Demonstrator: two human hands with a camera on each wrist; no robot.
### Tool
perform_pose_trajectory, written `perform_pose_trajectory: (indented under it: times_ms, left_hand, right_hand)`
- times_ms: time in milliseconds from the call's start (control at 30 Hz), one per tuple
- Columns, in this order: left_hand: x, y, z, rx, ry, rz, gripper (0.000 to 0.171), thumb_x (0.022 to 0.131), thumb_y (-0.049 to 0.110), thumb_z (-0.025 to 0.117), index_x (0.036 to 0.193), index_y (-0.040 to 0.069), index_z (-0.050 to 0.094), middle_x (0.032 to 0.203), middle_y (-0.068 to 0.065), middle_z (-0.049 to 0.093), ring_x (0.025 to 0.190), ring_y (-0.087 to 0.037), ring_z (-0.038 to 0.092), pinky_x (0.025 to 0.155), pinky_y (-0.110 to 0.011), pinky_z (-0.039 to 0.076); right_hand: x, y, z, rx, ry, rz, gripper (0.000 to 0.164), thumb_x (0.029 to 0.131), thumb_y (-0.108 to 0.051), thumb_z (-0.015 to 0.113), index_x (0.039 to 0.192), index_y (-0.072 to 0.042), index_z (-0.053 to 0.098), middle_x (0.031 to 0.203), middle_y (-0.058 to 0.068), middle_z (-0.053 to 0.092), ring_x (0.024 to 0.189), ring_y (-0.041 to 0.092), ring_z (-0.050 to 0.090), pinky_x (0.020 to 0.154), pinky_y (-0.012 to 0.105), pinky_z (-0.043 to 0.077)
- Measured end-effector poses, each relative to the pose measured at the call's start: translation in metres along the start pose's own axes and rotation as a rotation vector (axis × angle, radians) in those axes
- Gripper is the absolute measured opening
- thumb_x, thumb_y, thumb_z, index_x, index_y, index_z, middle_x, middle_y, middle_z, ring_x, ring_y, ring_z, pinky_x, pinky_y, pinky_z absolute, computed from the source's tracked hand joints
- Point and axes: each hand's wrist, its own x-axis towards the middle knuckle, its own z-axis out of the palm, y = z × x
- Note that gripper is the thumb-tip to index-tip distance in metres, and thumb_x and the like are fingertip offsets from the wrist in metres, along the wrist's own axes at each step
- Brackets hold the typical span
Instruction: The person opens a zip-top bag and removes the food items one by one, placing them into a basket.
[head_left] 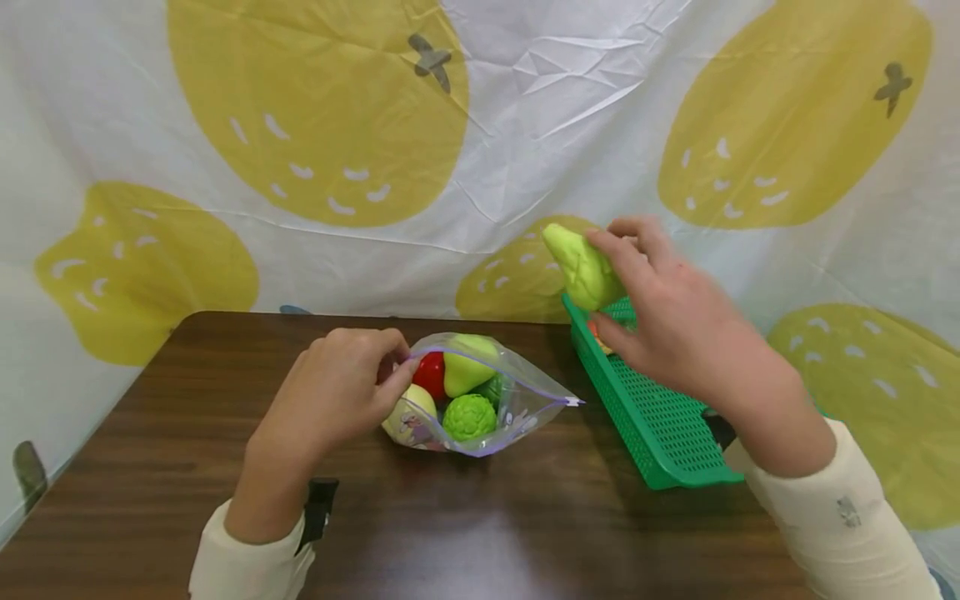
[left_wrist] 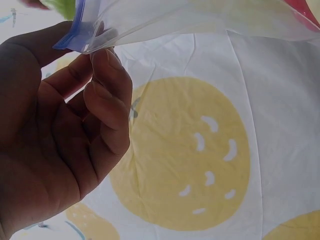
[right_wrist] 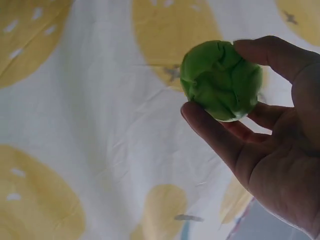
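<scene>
My left hand (head_left: 333,392) pinches the rim of a clear zip bag (head_left: 528,387) with a purple seal. In the left wrist view, thumb and fingertips meet at the bag's purple-edged corner (left_wrist: 75,37). The bag's mouth gapes, showing a green toy pear (head_left: 467,367), a red round toy (head_left: 430,375), a leafy green ball (head_left: 469,417) and a pale yellow round toy (head_left: 416,404). Up to the right, my right hand (head_left: 671,308) holds a light green, leafy toy cabbage (head_left: 583,267) between thumb and fingers, above the basket's far left corner. Its folded leaves (right_wrist: 220,82) face the right wrist camera.
A green plastic basket (head_left: 626,425) with perforated sides stands on the right of the dark wooden table (head_left: 450,533). An orange item (head_left: 597,335) lies inside it, partly hidden by my right hand. A white cloth (head_left: 555,108) printed with yellow fruit hangs behind the table.
</scene>
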Motion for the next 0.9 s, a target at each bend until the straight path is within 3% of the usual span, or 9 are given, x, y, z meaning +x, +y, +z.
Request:
perform_pose_trajectory:
  times_ms: [133,433,700,900]
  left_hand:
    - [0.000,0.000,0.001,-0.001,-0.003,-0.003,0.013,0.088,0.021,0.070,0.082,0.009,0.073,0.058,0.000,0.058,0.053,-0.016,0.049,0.047,-0.031,0.041]
    - [0.000,0.001,0.001,-0.001,-0.007,-0.011,0.013,0.087,0.021,0.069,0.082,0.009,0.072,0.059,0.001,0.058,0.053,-0.016,0.049,0.047,-0.032,0.041]
    - [0.000,0.002,0.002,-0.006,-0.006,-0.010,0.013,0.088,0.020,0.070,0.082,0.009,0.073,0.060,0.000,0.059,0.055,-0.017,0.050,0.048,-0.032,0.042]
    - [0.000,0.003,0.002,-0.008,-0.008,-0.011,0.013,0.088,0.020,0.069,0.083,0.009,0.073,0.061,0.000,0.060,0.055,-0.016,0.050,0.048,-0.032,0.042]
  right_hand:
    - [0.005,0.031,0.005,-0.043,-0.051,0.090,0.064,0.075,-0.004,0.077,0.132,0.005,0.050,0.125,0.023,0.048,0.075,0.034,0.058,0.062,0.049,0.054]
    - [-0.001,0.087,0.031,-0.060,-0.181,0.259,0.062,0.078,-0.010,0.076,0.132,0.008,0.051,0.126,0.024,0.049,0.106,0.038,0.049,0.079,0.059,0.050]
    - [-0.013,0.131,0.055,-0.022,-0.265,0.402,0.064,0.078,-0.009,0.075,0.132,0.011,0.047,0.124,0.029,0.048,0.102,0.041,0.048,0.080,0.060,0.047]
    - [-0.021,0.152,0.068,0.004,-0.336,0.491,0.067,0.081,-0.010,0.072,0.135,0.014,0.041,0.125,0.033,0.044,0.097,0.043,0.047,0.076,0.059,0.046]
